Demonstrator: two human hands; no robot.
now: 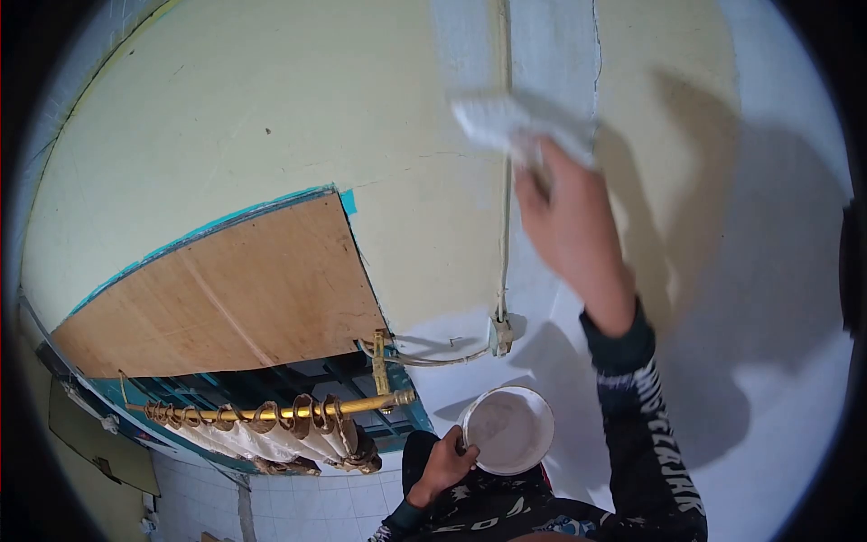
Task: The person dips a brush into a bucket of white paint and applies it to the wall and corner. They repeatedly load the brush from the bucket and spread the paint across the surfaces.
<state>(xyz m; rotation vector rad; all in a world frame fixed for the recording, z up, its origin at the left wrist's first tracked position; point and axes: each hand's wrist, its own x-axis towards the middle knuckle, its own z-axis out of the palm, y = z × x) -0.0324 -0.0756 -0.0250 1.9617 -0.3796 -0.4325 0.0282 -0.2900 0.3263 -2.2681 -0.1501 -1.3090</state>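
Raised to the wall, my right hand (578, 217) is closed around a pale brush (501, 119), blurred by motion, its white end close to the wall beside a vertical cable conduit (503, 226). Low in front of my body, my left hand (447, 468) grips the left side of a round white bucket (508, 430) with whitish liquid inside. The wall (406, 244) is cream, with whiter patches at the upper middle and on the right.
Left of the conduit, a plywood panel (226, 289) covers part of a window frame. Below it a gold curtain rod (316, 408) carries a bunched curtain (271, 443). An electrical fitting (501, 336) with cables sits above the bucket. White tiles (307, 506) show at the bottom.
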